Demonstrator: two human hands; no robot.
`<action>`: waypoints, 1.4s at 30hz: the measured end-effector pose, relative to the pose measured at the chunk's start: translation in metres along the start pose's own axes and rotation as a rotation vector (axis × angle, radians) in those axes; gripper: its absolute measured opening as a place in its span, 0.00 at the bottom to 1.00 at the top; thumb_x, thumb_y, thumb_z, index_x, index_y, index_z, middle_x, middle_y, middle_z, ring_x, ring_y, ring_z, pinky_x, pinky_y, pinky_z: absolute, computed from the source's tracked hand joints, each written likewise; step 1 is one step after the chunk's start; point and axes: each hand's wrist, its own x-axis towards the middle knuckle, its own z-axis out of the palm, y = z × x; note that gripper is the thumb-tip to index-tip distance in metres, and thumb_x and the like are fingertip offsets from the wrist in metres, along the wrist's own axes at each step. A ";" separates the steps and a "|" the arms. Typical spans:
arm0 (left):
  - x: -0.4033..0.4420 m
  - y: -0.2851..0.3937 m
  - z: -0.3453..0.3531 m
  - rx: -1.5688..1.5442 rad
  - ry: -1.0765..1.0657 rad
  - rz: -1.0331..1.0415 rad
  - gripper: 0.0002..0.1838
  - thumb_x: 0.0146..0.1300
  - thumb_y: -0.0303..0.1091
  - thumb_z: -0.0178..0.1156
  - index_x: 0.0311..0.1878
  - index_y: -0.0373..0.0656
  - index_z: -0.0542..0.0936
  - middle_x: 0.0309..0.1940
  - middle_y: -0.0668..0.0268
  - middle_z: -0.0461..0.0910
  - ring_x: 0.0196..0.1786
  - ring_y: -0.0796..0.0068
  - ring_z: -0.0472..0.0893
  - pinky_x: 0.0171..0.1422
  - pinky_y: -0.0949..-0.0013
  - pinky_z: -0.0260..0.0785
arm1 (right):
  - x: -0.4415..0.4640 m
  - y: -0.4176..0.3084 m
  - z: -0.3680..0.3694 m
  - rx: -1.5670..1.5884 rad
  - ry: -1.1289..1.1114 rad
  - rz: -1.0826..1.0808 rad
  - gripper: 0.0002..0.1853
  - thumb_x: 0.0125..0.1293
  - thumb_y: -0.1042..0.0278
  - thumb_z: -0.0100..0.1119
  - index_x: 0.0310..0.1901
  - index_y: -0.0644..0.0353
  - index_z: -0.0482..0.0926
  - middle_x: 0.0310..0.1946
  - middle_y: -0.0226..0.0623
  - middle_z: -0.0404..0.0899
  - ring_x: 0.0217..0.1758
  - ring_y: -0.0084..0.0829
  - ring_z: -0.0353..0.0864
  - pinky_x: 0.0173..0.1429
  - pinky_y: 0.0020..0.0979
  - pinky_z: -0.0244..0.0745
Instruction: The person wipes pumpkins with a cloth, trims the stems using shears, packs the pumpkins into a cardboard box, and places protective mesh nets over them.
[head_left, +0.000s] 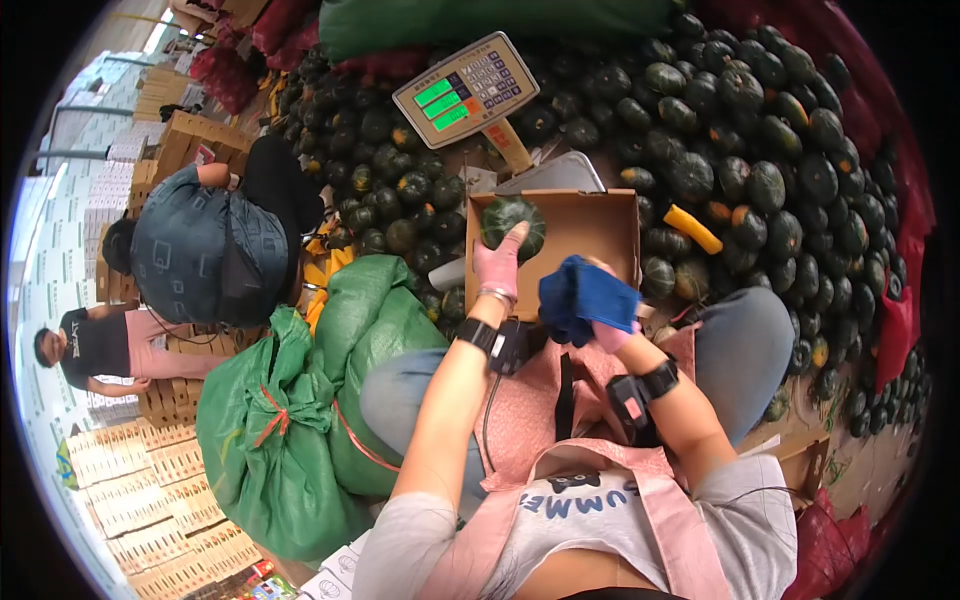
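My left hand (497, 265), in a pink glove, has its fingers and thumb on a dark green pumpkin (519, 215). The pumpkin is at the far left corner of an open cardboard box (600, 227); whether it rests on the bottom cannot be told. A blue cloth (580, 298) is in my right hand (612, 333), which is mostly covered by its folds, over the near right part of the box. Under the box's far side shows the metal plate of a weighing scale (550, 175), with its lit green display (448, 104) tilted behind.
Piled pumpkins (740, 180) spread behind and to the right, with a yellow object (692, 229) among them. Tied green sacks (275, 440) lie on my left. A bent-over person (200, 245) and another person (110, 345) are beyond, near stacked cartons (150, 500).
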 end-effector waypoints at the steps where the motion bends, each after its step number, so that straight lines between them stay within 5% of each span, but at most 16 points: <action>1: 0.019 -0.015 -0.004 -0.084 0.081 -0.153 0.29 0.48 0.38 0.73 0.51 0.38 0.73 0.45 0.59 0.78 0.44 0.66 0.80 0.49 0.63 0.74 | 0.005 -0.008 -0.013 -0.025 -0.034 -0.022 0.15 0.68 0.63 0.45 0.47 0.63 0.76 0.45 0.40 0.78 0.46 0.30 0.76 0.53 0.29 0.70; 3: 0.042 -0.031 -0.013 -0.186 0.193 -0.497 0.30 0.51 0.42 0.72 0.54 0.41 0.72 0.52 0.58 0.75 0.51 0.59 0.76 0.47 0.52 0.74 | 0.012 -0.017 -0.037 0.075 0.079 0.095 0.14 0.69 0.64 0.45 0.46 0.63 0.77 0.46 0.40 0.78 0.47 0.29 0.77 0.53 0.28 0.70; 7: 0.069 -0.112 -0.041 -0.770 0.102 -0.516 0.32 0.55 0.44 0.69 0.60 0.46 0.68 0.58 0.60 0.71 0.59 0.58 0.71 0.55 0.50 0.71 | -0.002 -0.046 -0.050 0.298 0.255 0.181 0.15 0.71 0.62 0.43 0.43 0.63 0.77 0.41 0.37 0.80 0.45 0.28 0.78 0.53 0.27 0.71; 11: 0.056 -0.139 -0.048 -0.760 0.367 -0.678 0.18 0.63 0.36 0.61 0.51 0.39 0.72 0.45 0.58 0.75 0.48 0.59 0.74 0.57 0.54 0.70 | 0.005 -0.024 -0.064 0.720 0.044 0.344 0.12 0.71 0.61 0.47 0.43 0.59 0.77 0.35 0.32 0.80 0.35 0.26 0.79 0.41 0.26 0.75; 13: 0.000 -0.090 -0.032 -0.730 0.239 -0.602 0.18 0.65 0.30 0.56 0.56 0.34 0.68 0.53 0.53 0.73 0.63 0.58 0.67 0.64 0.58 0.65 | 0.011 -0.032 -0.067 0.638 -0.009 0.387 0.12 0.71 0.61 0.47 0.42 0.59 0.77 0.33 0.31 0.80 0.34 0.25 0.79 0.39 0.26 0.75; 19: -0.094 -0.028 -0.032 0.022 -0.710 -0.072 0.34 0.57 0.24 0.63 0.66 0.45 0.61 0.63 0.58 0.63 0.65 0.62 0.65 0.66 0.62 0.62 | -0.004 -0.061 -0.049 0.012 -0.041 0.131 0.12 0.70 0.64 0.48 0.44 0.61 0.77 0.36 0.32 0.79 0.39 0.25 0.78 0.45 0.27 0.74; 21: -0.097 -0.033 -0.023 0.222 -0.828 0.078 0.37 0.53 0.23 0.65 0.67 0.46 0.61 0.63 0.57 0.63 0.64 0.61 0.66 0.65 0.64 0.63 | -0.012 -0.045 -0.055 -0.437 -0.032 -0.347 0.11 0.70 0.65 0.47 0.46 0.60 0.77 0.41 0.33 0.79 0.44 0.27 0.78 0.49 0.29 0.73; 23: -0.104 -0.047 -0.012 0.188 -0.858 0.000 0.38 0.51 0.22 0.65 0.66 0.45 0.62 0.58 0.57 0.70 0.59 0.63 0.71 0.62 0.66 0.65 | -0.009 -0.012 -0.061 1.153 -0.143 0.041 0.14 0.68 0.66 0.50 0.52 0.59 0.75 0.51 0.36 0.76 0.52 0.32 0.76 0.55 0.34 0.72; 26: -0.108 -0.034 0.005 0.376 -0.715 0.334 0.28 0.56 0.23 0.63 0.60 0.42 0.67 0.41 0.59 0.79 0.46 0.69 0.78 0.52 0.69 0.70 | -0.007 -0.047 -0.075 0.889 0.032 0.071 0.19 0.66 0.63 0.54 0.54 0.63 0.72 0.48 0.36 0.76 0.51 0.31 0.75 0.59 0.33 0.69; 30: -0.099 -0.052 0.010 0.087 -0.365 -0.035 0.18 0.61 0.23 0.57 0.55 0.40 0.67 0.41 0.61 0.77 0.44 0.74 0.78 0.48 0.72 0.72 | -0.002 -0.051 -0.059 -0.275 -0.216 -0.092 0.41 0.49 0.54 0.72 0.61 0.65 0.64 0.55 0.41 0.70 0.59 0.34 0.69 0.67 0.34 0.61; 31: -0.110 -0.024 0.008 -0.471 -0.532 -0.271 0.24 0.61 0.29 0.59 0.60 0.40 0.66 0.43 0.64 0.76 0.43 0.72 0.78 0.47 0.71 0.73 | -0.003 -0.042 -0.052 -0.653 -0.285 -0.231 0.46 0.43 0.54 0.75 0.62 0.64 0.63 0.58 0.41 0.67 0.61 0.35 0.67 0.68 0.35 0.61; 33: -0.110 -0.001 -0.003 -0.427 -0.763 -0.234 0.32 0.61 0.38 0.60 0.65 0.38 0.62 0.49 0.63 0.75 0.49 0.71 0.77 0.54 0.70 0.71 | -0.004 -0.013 -0.024 -0.043 -0.285 -0.173 0.51 0.37 0.57 0.78 0.63 0.64 0.61 0.62 0.43 0.63 0.64 0.37 0.65 0.68 0.35 0.60; 35: -0.101 0.003 -0.016 -0.373 -0.974 -0.008 0.34 0.65 0.45 0.56 0.67 0.32 0.59 0.60 0.63 0.68 0.61 0.74 0.68 0.67 0.70 0.58 | 0.013 -0.011 -0.030 -0.596 -0.332 -0.386 0.47 0.36 0.69 0.75 0.62 0.65 0.63 0.57 0.44 0.68 0.64 0.38 0.67 0.68 0.33 0.61; 37: -0.083 -0.007 -0.029 -0.142 -0.816 0.142 0.28 0.67 0.46 0.54 0.63 0.36 0.67 0.54 0.65 0.72 0.56 0.74 0.71 0.63 0.71 0.62 | 0.031 -0.023 -0.010 -0.269 -0.297 -0.149 0.44 0.37 0.71 0.73 0.61 0.65 0.65 0.54 0.42 0.72 0.61 0.37 0.71 0.66 0.32 0.63; 39: -0.064 -0.030 -0.033 -0.232 -0.332 -0.102 0.23 0.69 0.43 0.52 0.58 0.35 0.71 0.48 0.65 0.77 0.48 0.76 0.74 0.55 0.71 0.67 | 0.062 -0.016 0.017 -0.354 -0.276 -0.166 0.42 0.39 0.71 0.72 0.61 0.65 0.65 0.54 0.45 0.73 0.59 0.37 0.73 0.63 0.31 0.66; 42: -0.042 -0.059 -0.055 0.097 0.102 0.156 0.17 0.67 0.40 0.55 0.51 0.37 0.74 0.39 0.62 0.79 0.40 0.73 0.76 0.48 0.69 0.70 | 0.122 -0.003 0.060 -0.671 -0.368 -0.126 0.42 0.38 0.59 0.73 0.56 0.69 0.68 0.54 0.49 0.72 0.59 0.43 0.71 0.62 0.33 0.68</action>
